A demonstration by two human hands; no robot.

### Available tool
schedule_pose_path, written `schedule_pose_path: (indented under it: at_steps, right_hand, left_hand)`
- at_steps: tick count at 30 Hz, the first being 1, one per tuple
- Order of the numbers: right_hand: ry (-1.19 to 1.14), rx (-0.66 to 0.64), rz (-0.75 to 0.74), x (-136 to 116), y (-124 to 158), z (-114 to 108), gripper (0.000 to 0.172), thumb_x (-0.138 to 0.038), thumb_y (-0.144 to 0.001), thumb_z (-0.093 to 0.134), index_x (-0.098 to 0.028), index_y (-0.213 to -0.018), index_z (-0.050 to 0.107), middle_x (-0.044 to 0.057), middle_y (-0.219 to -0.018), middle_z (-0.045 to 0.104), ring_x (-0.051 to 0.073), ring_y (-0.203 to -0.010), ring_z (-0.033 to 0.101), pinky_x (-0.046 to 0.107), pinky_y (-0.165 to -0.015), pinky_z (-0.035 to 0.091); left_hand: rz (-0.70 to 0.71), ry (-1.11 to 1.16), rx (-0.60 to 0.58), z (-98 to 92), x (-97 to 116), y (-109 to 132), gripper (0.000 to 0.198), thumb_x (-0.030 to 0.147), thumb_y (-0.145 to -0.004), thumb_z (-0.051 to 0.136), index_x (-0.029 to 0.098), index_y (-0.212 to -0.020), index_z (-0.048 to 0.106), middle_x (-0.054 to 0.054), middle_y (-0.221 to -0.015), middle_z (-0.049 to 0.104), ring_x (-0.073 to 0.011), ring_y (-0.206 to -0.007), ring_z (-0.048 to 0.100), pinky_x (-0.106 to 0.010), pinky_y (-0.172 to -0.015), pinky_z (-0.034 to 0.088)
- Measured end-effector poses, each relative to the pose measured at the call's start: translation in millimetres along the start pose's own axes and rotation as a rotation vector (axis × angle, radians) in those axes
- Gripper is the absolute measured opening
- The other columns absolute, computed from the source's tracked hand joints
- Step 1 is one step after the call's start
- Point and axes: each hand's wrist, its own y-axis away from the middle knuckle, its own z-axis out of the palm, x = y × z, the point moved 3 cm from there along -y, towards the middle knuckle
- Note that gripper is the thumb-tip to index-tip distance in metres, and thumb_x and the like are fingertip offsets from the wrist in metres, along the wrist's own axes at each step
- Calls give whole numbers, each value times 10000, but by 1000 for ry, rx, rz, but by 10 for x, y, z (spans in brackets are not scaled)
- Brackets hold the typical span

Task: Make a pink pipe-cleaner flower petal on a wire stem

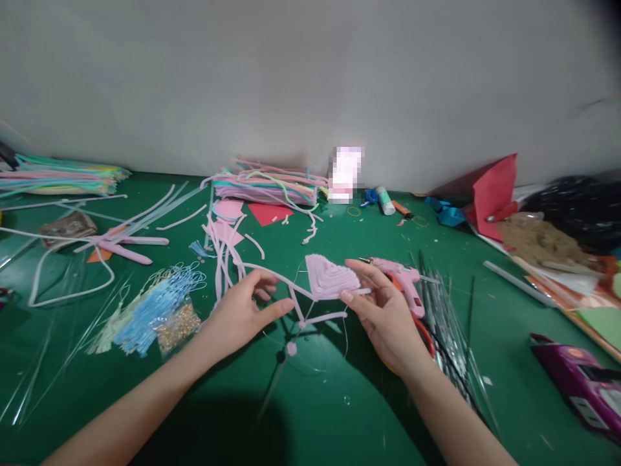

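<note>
A lilac fan-shaped piece (334,277), made of pipe cleaner laid in tight rows, is pinched at its right side between the thumb and fingers of my right hand (385,310). My left hand (245,314) is open beside it, thumb and fingers apart. A lilac pipe cleaner (276,274) runs from near my left fingers to the piece's lower corner; whether they touch it I cannot tell. Below the piece, more lilac lengths meet on a thin clear stick (274,382) with a small lilac blob (291,349).
A pink glue gun (407,281) and orange-handled scissors, partly hidden, lie by my right hand, next to silvery strips (449,343). To the left are blue tassels (155,310) and a bag of gold beads (179,325). Pipe-cleaner bundles (272,188) line the wall; a purple device (577,385) sits right.
</note>
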Motion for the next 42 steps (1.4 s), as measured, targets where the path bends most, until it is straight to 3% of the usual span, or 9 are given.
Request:
schedule_pose_path:
  at_steps: [3, 6, 13, 18, 23, 28, 33, 37, 42]
  right_hand:
    - [-38, -72, 22, 29, 7, 30, 407, -247, -676, 798, -299, -1057, 665, 7, -1008, 629, 140, -901, 576, 254, -787, 498]
    - [-28, -158, 44, 71, 39, 94, 426, -253, -684, 792, -299, -1079, 640, 7, -1004, 649, 135, -823, 603, 272, -749, 514]
    - [53, -90, -42, 46, 116, 139, 441, -329, -703, 769, -282, -1105, 595, 40, -1151, 588, 143, -827, 603, 271, -684, 526]
    - [261, -37, -42, 25, 96, 63, 192, -389, -799, 677, -209, -856, 643, -24, -678, 530, 95, -563, 468, 231, -523, 420]
    - [292, -109, -45, 19, 125, 86, 202, -392, -822, 652, -206, -754, 611, -21, -637, 530, 105, -568, 476, 237, -529, 409]
    - [544, -75, -356, -69, 177, 115, 74, -273, -851, 619, -239, -847, 685, 33, -832, 602, 156, -733, 565, 280, -605, 459]
    - [868, 11, -720, -106, 254, 130, 234, -143, -840, 597, -272, -999, 711, 57, -894, 590, 184, -792, 582, 330, -663, 497]
    - [1000, 3, -862, -84, 295, 167, 354, -101, -832, 593, -274, -1133, 663, 86, -971, 618, 207, -822, 572, 360, -684, 504]
    - [1174, 16, -942, -96, 307, 193, 371, -142, -826, 615, -255, -1178, 649, 116, -1072, 647, 238, -853, 567, 389, -714, 498]
  left_hand:
    - [-42, 355, -327, 85, 44, -6, 413, 460, -767, 668, 192, -1077, 622, -85, -1128, 667, -228, -1046, 613, -330, -841, 484]
    - [-132, 597, -457, 151, 78, -15, 330, 395, -712, 748, 159, -935, 689, -82, -983, 733, -209, -948, 665, -314, -847, 506]
    - [-162, 674, -340, 235, 27, -40, 260, 372, -696, 777, 118, -707, 725, -49, -681, 719, -120, -566, 626, -226, -579, 520]
    - [-183, 729, -158, 184, -55, -60, 218, 352, -703, 776, 142, -676, 724, -40, -682, 727, -123, -612, 639, -218, -613, 520]
    - [-210, 712, -198, 184, -107, -76, 205, 344, -699, 779, 145, -697, 732, -42, -693, 733, -127, -612, 636, -229, -622, 517]
    - [-184, 695, -282, 226, -111, -70, 204, 340, -704, 778, 142, -705, 731, -47, -711, 736, -130, -631, 648, -218, -609, 516]
    - [-184, 695, -293, 260, -106, -60, 201, 330, -709, 775, 135, -710, 727, -50, -709, 732, -131, -629, 645, -219, -610, 516]
    - [-180, 681, -303, 285, -98, -45, 187, 313, -701, 779, 133, -709, 728, -53, -714, 729, -138, -639, 643, -226, -618, 515]
    - [-182, 693, -293, 292, -96, -42, 204, 333, -706, 772, 135, -709, 721, -52, -716, 726, -139, -630, 638, -240, -626, 515]
